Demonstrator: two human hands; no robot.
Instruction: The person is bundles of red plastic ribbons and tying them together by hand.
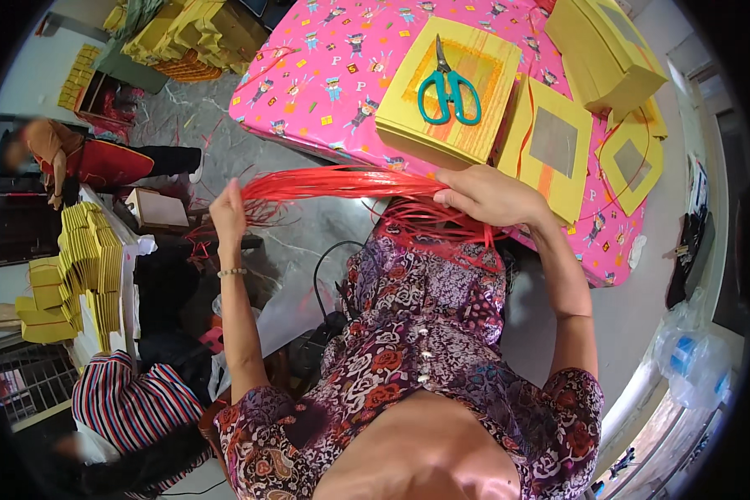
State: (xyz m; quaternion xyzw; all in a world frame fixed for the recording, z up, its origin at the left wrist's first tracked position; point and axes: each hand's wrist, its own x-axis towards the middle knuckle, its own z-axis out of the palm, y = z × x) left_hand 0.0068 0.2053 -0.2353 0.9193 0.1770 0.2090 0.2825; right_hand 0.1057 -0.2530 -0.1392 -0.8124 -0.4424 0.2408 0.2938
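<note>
With your right hand point(493, 194) gripping the red strands point(342, 181) and your left hand point(228, 213) pinching their far end, pull gently so they lie straight between your hands, near the pink table point(308, 117).

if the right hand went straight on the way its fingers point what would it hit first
Past the red strips in its grip, the right hand would probably meet the left hand, though depth between them is unclear here.
</note>
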